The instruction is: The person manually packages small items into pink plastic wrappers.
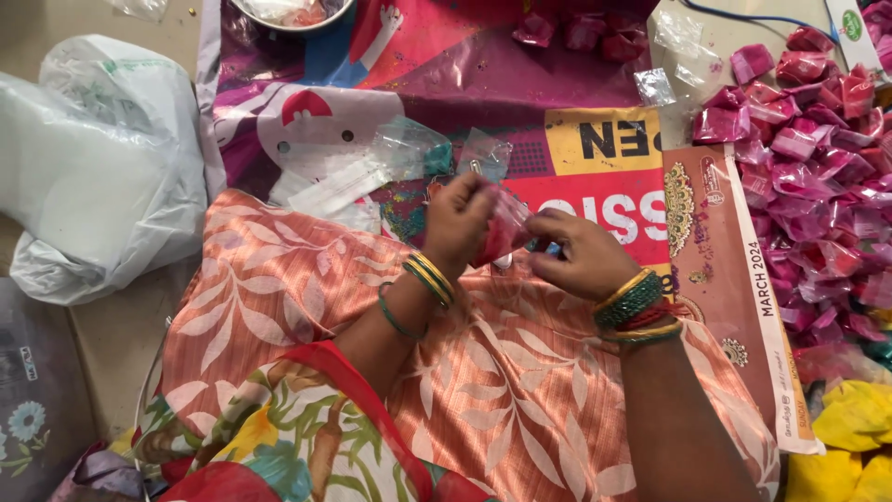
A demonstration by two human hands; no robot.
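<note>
My left hand [457,223] and my right hand [581,253] meet over my lap, both pinching one small clear plastic packet of red-pink powder [506,228]. The packet sits between the fingertips, partly hidden by the left fingers. Both wrists wear green and gold bangles. Beneath the hands lies an orange leaf-patterned cloth [483,372] over my knees.
A heap of several filled pink packets [818,177] lies at the right. Empty clear packets [409,153] rest on a printed sheet ahead. A white plastic bag [93,177] sits left, a metal bowl [293,14] at the top, yellow bags [850,437] lower right.
</note>
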